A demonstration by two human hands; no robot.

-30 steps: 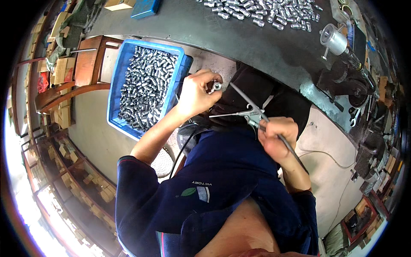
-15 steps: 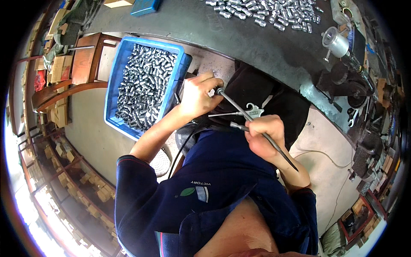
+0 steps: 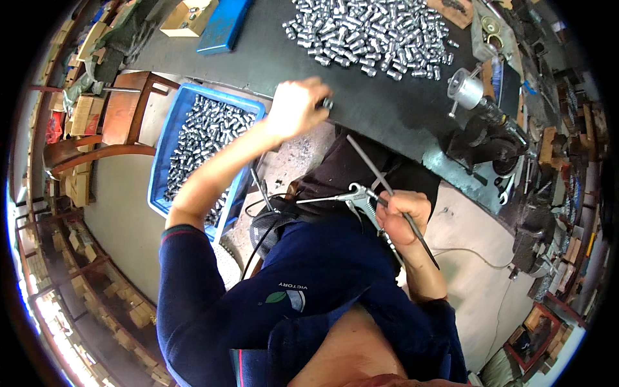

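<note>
My left hand [image 3: 295, 111] is over the near edge of the dark workbench, its fingers closed around a small metal fitting [image 3: 325, 103] that is mostly hidden. In my closed right hand [image 3: 406, 214], above my lap, is a long dark tapered rod that looks like a round file [image 3: 371, 160]; its blunt end points up toward the bench. Just left of that hand an air blow gun [image 3: 362, 197] with a thin nozzle is on my lap; I cannot tell whether the fingers also touch it. A blue bin [image 3: 157, 161] full of dark metal fittings is beneath my left forearm.
A pile of shiny fittings [image 3: 367, 35] covers the far bench. A blue box [image 3: 222, 26] and a small wooden box [image 3: 187, 19] lie farther left. A clamped fixture with a metal cup [image 3: 465, 89] stands at the right. A wooden chair [image 3: 126, 113] is beyond the bin.
My left hand has drawn the fitting off the rod's end and moved up and away over the bench edge. The right hand keeps the rod. The whole view has shifted a little.
</note>
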